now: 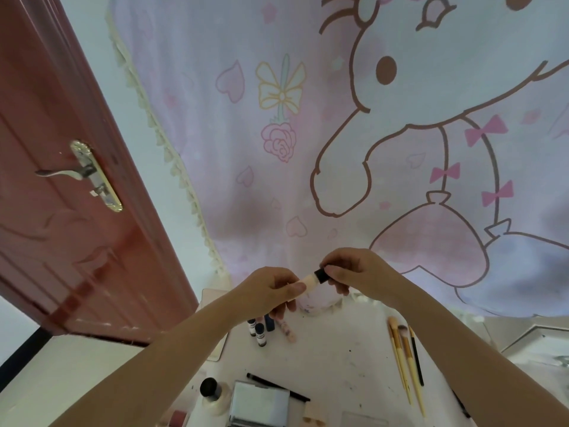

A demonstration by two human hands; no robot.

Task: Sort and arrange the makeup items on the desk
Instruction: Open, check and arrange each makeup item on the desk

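Over on the left stands a red door (pixel 61 211) with its metal handle (pixel 66 173). Down on the white desk (pixel 348 359), a black-capped bottle (pixel 211 390) sits near the front edge, and just right of it a silvery case (pixel 260 405) with a black pencil (pixel 277 386) lying behind it. Further back, small dark-capped bottles (pixel 259 331) cluster together, a pink tube (pixel 286 329) lying beside them. Now the action, up above the desk: the left hand (pixel 271 291) has its fingers curled round the pale body of a small tube (pixel 309 280), and the right hand (pixel 354 272) pinches its black cap (pixel 320 275) between thumb and fingertips. The tube is held level in the air between both hands, clear of the desk. To the right, a row of brushes (pixel 406 359) lies side by side on the desk, handles toward the front. Behind it all hangs a pink cartoon curtain (pixel 308 118).
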